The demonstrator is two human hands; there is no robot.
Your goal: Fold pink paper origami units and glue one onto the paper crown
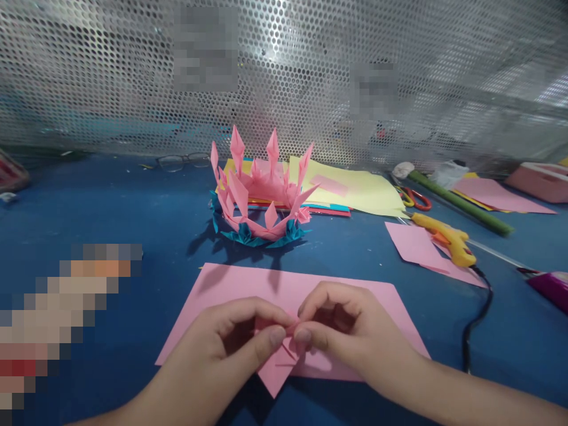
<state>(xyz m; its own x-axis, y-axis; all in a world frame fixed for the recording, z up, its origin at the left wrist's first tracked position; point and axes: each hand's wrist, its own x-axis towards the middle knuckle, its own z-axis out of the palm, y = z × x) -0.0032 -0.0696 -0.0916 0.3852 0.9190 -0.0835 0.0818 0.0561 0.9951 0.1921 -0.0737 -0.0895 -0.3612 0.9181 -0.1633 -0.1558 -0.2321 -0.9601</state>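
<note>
A small folded piece of pink paper [274,380] is pinched between both hands, its pointed corner hanging toward me. My left hand [231,337] grips it from the left with thumb and forefinger. From the right, my right hand [341,325] pinches its upper part close to the left fingertips. Under both hands lies a flat pink sheet [373,290] on the blue table. Behind the sheet stands a pink paper crown [266,228] with upright folded points and blue folded pieces round its base. The fingers partly hide the folds.
Right of the sheet, a yellow glue gun [444,236] with a black cord rests by pink paper pieces [410,242]. Farther back are yellow sheets [373,192], red-handled scissors [419,200], a green stick [461,204] and glasses [173,163]. A perforated metal screen [288,77] borders the table.
</note>
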